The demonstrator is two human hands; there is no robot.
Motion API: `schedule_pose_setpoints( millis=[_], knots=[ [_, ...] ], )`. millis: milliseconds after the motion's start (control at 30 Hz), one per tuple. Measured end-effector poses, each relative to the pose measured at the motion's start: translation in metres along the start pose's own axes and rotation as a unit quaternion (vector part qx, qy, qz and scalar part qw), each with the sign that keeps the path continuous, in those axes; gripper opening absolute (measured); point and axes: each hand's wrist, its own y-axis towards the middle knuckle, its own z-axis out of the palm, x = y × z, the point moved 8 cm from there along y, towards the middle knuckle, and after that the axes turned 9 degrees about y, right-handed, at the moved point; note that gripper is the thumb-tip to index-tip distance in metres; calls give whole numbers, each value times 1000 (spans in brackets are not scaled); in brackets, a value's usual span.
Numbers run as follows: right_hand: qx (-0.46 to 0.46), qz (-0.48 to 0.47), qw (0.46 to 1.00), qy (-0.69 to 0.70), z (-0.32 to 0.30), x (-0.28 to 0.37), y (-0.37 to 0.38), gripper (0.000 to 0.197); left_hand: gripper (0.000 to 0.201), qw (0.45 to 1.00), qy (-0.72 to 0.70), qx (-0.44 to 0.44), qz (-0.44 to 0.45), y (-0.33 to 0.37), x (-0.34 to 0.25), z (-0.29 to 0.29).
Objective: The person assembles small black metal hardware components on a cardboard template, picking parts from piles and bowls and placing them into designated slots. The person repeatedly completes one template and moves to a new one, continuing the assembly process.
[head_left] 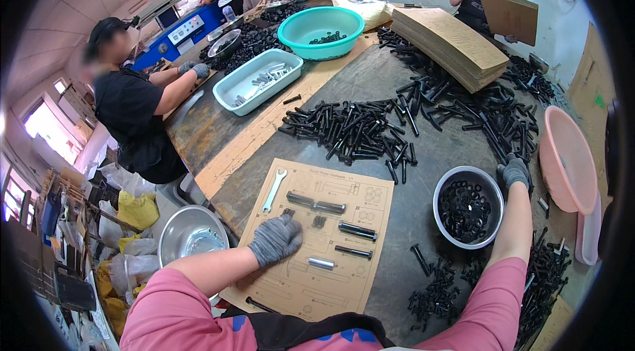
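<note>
My left hand (276, 240), in a grey knit glove, rests on a printed cardboard sheet (370, 202) with its fingers curled together. Small black hardware (289, 212) shows at its fingertips; whatever is inside the fingers is hidden. On the sheet lie a silver open-end wrench (274, 190), thick black bolts (316, 203), two black cylindrical pieces (357, 231), a thinner black bolt (353, 252) and a silver sleeve (321, 262). My right hand (514, 172), gloved too, reaches past a metal bowl (437, 215) of black washers (465, 212). Its bent fingers touch the edge of a pile of long black bolts (486, 123).
Another bolt heap (344, 126) lies beyond the sheet. Farther back stand a pale tray (258, 80) of silver sleeves and a green basin (321, 30). Stacked cardboard (450, 47) sits at far right, a pink basin (567, 159) at the right edge. Co-workers stand around the table.
</note>
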Motion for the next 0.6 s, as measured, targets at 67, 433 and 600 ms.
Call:
schedule_pose_setpoints(
  millis=[67,433,600],
  knots=[
    [30,3,999,-24,3,-2,-1,47,20,1000,2,4,0,0,0,1],
    [-4,1,958,287,17,-93,-44,32,19,1000,3,-28,4,-2,1,0],
    [-184,-160,935,257,-42,-62,-133,28,17,999,1,-39,8,-2,1,-2]
  ],
)
